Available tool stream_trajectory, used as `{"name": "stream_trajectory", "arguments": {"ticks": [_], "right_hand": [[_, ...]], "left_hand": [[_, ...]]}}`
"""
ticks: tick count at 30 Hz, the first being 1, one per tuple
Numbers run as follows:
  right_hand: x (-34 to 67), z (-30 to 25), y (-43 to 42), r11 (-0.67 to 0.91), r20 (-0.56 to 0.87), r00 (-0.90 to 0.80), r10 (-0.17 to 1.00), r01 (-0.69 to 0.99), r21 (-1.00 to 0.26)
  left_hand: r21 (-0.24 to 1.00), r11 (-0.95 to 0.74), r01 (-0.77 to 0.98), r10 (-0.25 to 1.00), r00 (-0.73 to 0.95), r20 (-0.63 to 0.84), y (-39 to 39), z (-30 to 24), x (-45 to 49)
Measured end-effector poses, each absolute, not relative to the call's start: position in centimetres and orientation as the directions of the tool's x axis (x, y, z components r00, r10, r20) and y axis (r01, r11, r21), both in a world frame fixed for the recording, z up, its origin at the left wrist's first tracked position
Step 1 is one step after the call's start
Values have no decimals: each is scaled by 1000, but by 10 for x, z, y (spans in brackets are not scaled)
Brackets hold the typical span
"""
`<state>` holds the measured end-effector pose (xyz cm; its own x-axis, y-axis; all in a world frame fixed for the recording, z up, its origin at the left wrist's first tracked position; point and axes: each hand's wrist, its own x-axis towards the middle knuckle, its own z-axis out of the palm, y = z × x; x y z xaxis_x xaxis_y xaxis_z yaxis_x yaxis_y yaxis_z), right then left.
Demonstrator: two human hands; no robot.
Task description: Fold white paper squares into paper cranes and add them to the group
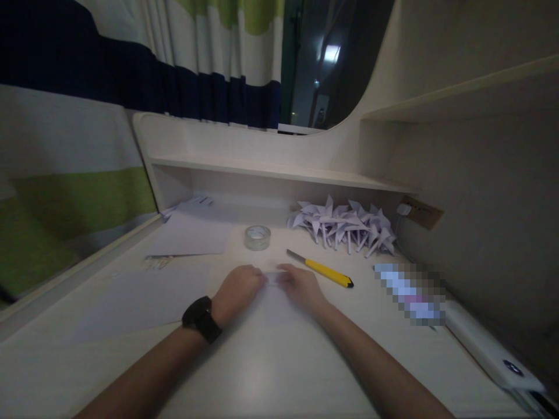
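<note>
— Is it bright?
— Rather dim; one soft glare lies on the near counter (257, 369), one bright spot in the far window (305, 70).
— And sharp?
— The fingers (292, 276) look blurred; the right patch (410, 294) is pixelated.

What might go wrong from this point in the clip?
The yellow utility knife lies with its blade exposed just beyond the right hand; reaching forward might cut a finger. The small paper sheet between it and the left hand could crease crookedly. The paper pinwheels are heaped together, so vanes may bend.
</note>
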<state>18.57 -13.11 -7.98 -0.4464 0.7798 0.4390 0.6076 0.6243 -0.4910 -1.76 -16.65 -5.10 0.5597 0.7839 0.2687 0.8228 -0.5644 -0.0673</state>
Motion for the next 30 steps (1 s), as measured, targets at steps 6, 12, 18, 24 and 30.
{"name": "stream_trajectory", "arguments": {"ticks": [6, 12, 18, 24, 30], "right_hand": [[187, -82, -124, 628, 445, -445, 777, 597, -499], [190, -82, -119, 606, 448, -416, 791, 633, -482], [191, -82, -117, 551, 427, -359, 830, 646, -528], [191, -78, -110, 574, 436, -385, 813, 653, -494], [193, -83, -106, 635, 478, -444, 758, 668, -388]], "left_hand": [[-163, -544, 823, 791, 567, 227, -157, -45, -11], [-99, -543, 834, 785, 546, 293, -153, -51, -15], [123, -595, 795, 780, 532, 330, -144, -60, -28], [25, -591, 806, 760, 546, 352, -141, -61, -29], [-75, -583, 809, 755, 573, 319, -143, -61, -25]]}}
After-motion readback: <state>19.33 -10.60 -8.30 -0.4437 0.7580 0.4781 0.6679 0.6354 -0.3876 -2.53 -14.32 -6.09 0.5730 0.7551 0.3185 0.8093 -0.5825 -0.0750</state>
